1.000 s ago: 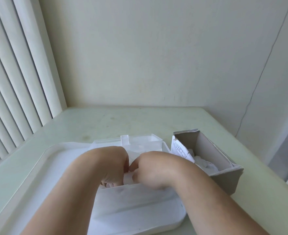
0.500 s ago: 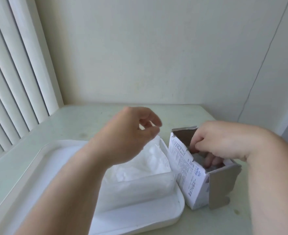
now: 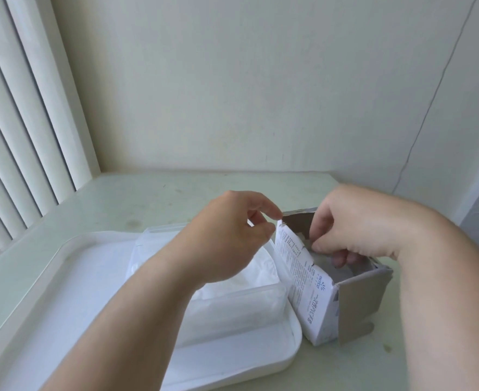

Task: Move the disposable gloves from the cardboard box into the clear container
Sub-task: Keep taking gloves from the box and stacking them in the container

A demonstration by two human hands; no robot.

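Observation:
The cardboard box (image 3: 314,294) stands open-topped on the table just right of the tray, its printed white side facing me. My right hand (image 3: 354,232) reaches down into it with fingers curled round the gloves inside, which the box wall mostly hides. The clear container (image 3: 249,309) sits on the tray and holds a pile of white disposable gloves (image 3: 249,275). Above the container hovers my left hand (image 3: 232,235), fingers loosely curled and holding nothing, its fingertips right beside the box's upper left corner.
A white tray (image 3: 72,283) fills the near left of the pale green table (image 3: 120,201). Vertical blinds (image 3: 21,136) hang on the left, and a wall closes the back. The table's right edge lies just beyond the box.
Both hands have left the container. My right hand went into the cardboard box and stays there; my left hand rose and drifted right to the box's corner.

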